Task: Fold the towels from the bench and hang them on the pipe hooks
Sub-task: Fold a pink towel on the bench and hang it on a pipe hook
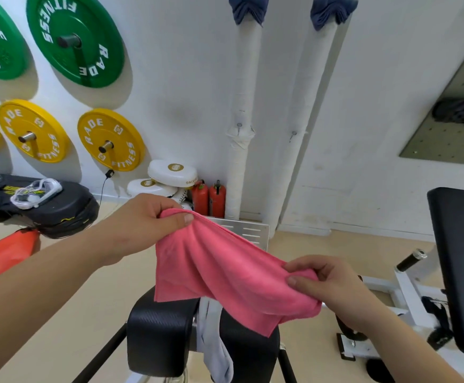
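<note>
A pink towel (219, 272) is held in the air between both hands, above the bench (156, 335). Its upper corner is pinched between thumb and curled fingers of the left hand (142, 225), and its opposite end is pinched in the same way by the right hand (327, 283), which sits lower and nearer the body. Between the 2 grips the cloth sags in loose ridges, and a flap hangs below the left grip; it appears doubled over, though the number of layers cannot be told. Directly beneath the held cloth, 1 pale towel (214, 349) is draped through the gap between the bench pads, untouched. Far above the grips, 2 blue towels (248, 9) are seen bunched at the top of the 2 wrapped pipes (242, 87); how they are fastened is cut off by the frame edge. Lower on the pipes, roughly midway between those towels and the hands, 2 small hooks (239, 125) are seen bare. The task is judged about half done: 2 towels seem hung, the pink one is mid-fold and not yet hung, and the pale one is left to be folded and hung.
</note>
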### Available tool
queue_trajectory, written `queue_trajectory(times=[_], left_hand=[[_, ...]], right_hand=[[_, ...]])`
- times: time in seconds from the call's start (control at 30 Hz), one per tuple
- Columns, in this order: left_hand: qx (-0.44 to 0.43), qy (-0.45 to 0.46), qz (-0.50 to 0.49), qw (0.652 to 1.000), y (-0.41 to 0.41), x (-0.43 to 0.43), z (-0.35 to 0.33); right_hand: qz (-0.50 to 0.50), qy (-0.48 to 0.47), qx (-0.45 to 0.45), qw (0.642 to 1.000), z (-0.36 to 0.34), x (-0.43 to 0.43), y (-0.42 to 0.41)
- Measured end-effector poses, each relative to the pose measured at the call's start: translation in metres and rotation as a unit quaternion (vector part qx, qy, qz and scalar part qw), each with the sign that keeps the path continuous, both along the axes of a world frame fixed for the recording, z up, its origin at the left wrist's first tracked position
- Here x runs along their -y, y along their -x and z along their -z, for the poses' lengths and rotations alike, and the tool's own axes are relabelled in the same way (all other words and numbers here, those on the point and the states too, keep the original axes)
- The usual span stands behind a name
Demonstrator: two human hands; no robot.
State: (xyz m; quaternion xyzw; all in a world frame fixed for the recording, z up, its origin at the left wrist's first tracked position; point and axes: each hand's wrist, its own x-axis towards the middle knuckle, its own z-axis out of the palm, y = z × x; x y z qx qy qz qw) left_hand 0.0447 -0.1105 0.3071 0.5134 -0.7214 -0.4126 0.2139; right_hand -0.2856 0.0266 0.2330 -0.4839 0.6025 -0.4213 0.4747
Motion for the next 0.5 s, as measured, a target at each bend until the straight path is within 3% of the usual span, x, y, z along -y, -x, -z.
queue_trajectory(times=[0.2, 0.3, 0.5], left_hand=[[0.046, 0.042, 0.028, 0.998, 0.003, 0.001, -0.004], [0.065, 0.071, 0.035, 0.995, 0.003, 0.002, -0.002], [0.065, 0.087, 0.036, 0.993, -0.004, 0.006, -0.002]], right_hand=[[-0.041, 0.073, -0.217, 0.973, -0.012, -0.005, 0.002], [-0.047, 0.109, -0.236, 0.965, -0.015, -0.001, 0.001], [-0.066, 0.081, -0.265, 0.959, -0.002, 0.007, 0.005]])
